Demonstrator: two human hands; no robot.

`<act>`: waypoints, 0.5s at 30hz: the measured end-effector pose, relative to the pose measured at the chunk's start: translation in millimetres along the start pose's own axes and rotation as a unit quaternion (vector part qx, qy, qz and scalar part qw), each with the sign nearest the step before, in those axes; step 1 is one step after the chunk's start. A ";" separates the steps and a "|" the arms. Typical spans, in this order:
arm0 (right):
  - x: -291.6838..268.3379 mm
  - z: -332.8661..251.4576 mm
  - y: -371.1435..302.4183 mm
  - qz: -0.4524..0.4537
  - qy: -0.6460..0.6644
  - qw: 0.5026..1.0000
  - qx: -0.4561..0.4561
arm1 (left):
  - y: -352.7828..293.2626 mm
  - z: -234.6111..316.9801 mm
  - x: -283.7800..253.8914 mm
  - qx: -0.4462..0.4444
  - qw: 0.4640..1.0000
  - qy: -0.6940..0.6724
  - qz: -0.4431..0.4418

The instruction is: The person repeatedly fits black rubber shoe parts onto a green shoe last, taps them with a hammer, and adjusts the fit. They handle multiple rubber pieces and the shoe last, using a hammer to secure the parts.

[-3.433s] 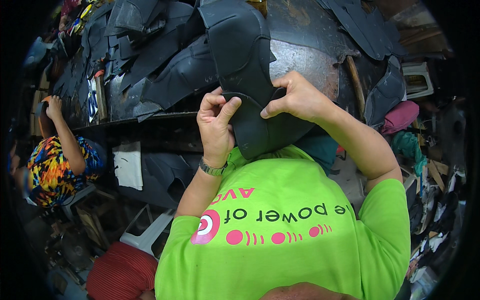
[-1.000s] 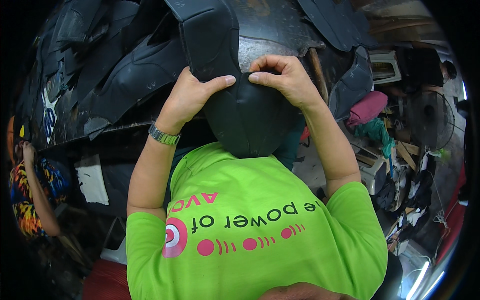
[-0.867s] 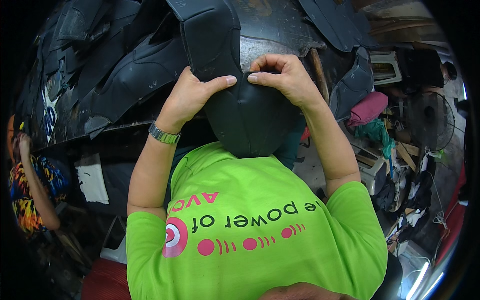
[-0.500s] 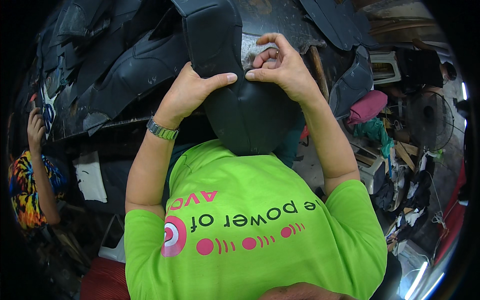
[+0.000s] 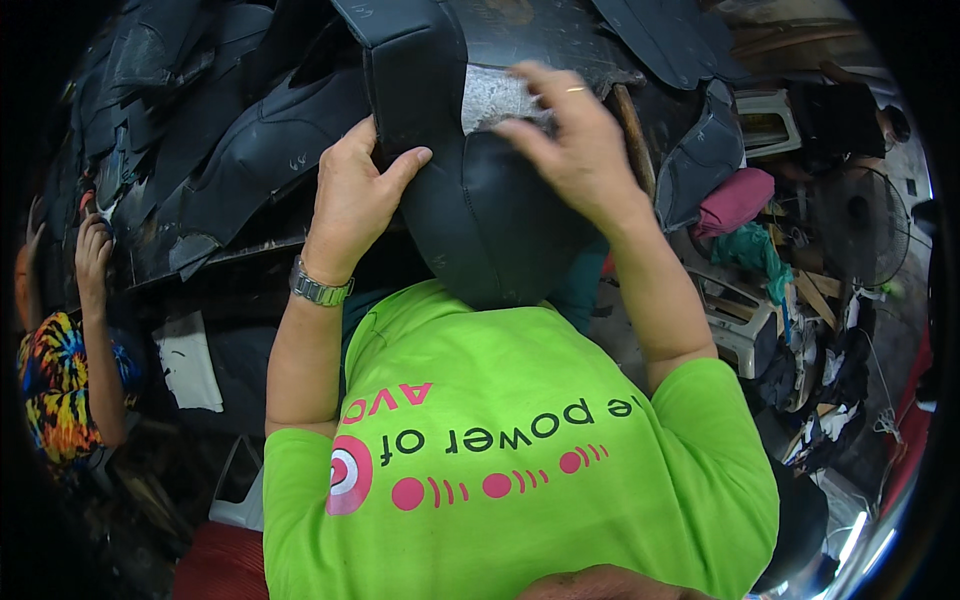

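Against the person's chest, a dark rubbery piece [image 5: 490, 220] rests, the left hand [image 5: 355, 195] clamped on its upper edge while the right hand [image 5: 565, 140] hovers with loose fingers over a grey patch [image 5: 495, 97].

Stacked black pieces [image 5: 230, 170] crowd the left; right of hands [image 5: 560, 140] open.

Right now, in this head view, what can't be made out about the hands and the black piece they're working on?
- Black piece: its lower end is hidden behind the green shirt.
- Right hand: motion-blurred; whether its fingers grip the grey patch can't be told.
- Left hand: fingertips hidden behind the piece.
- Black pile: dark, separate parts indistinct.
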State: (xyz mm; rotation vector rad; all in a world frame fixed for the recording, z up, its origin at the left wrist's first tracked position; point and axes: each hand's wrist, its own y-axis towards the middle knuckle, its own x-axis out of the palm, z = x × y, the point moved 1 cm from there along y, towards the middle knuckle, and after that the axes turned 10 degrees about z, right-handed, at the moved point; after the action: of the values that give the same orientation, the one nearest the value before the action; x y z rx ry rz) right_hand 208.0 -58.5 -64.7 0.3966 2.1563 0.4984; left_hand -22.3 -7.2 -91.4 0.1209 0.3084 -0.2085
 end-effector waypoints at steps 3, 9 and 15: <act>-36.7 30.1 -3.3 0.131 -0.197 0.971 0.022 | 0.1 1.5 0.2 0.024 0.999 0.022 0.002; -53.4 87.9 -24.0 -0.024 -0.304 0.926 0.222 | 3.5 5.7 2.8 0.084 0.993 0.083 0.016; -37.2 100.7 -22.8 0.046 -0.204 0.960 0.188 | 3.8 4.3 2.0 0.087 0.991 0.101 0.021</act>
State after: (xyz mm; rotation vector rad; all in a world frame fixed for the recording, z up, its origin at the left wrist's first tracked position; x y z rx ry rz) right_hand 308.7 -74.0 -105.3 0.7444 1.8265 0.0384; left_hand -18.3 -4.5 -87.6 0.3229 0.4881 -0.1822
